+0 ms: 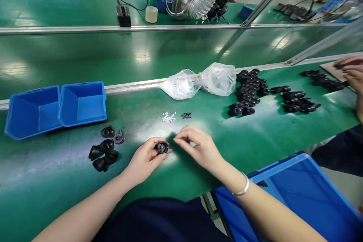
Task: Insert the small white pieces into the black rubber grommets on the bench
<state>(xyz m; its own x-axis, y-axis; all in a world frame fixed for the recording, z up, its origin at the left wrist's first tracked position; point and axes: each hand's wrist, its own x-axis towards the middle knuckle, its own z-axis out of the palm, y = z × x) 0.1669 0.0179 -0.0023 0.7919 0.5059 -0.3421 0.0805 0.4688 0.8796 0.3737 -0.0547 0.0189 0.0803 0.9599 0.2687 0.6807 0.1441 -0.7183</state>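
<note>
My left hand [145, 162] is closed around a round black plastic part [162, 147], its hollow end with an inner ring facing up toward me. Just to the right of it, my right hand [202, 149] is held in a pinch, thumb and forefinger together. Whatever may be between those fingertips is too small to make out. Beyond the hands lie a scatter of small white pieces [169, 117] and a little heap of tiny black pieces [186, 115]. Several similar black parts [106, 146] rest on the green table left of my left hand.
Two blue bins [82, 104] stand at the left. Two plastic bags [217, 79] lean by the rail, beside stacked black parts [246, 90]. A large blue crate [314, 193] sits low at the right. Another person's hands [353, 70] work at the right edge; someone else stands across.
</note>
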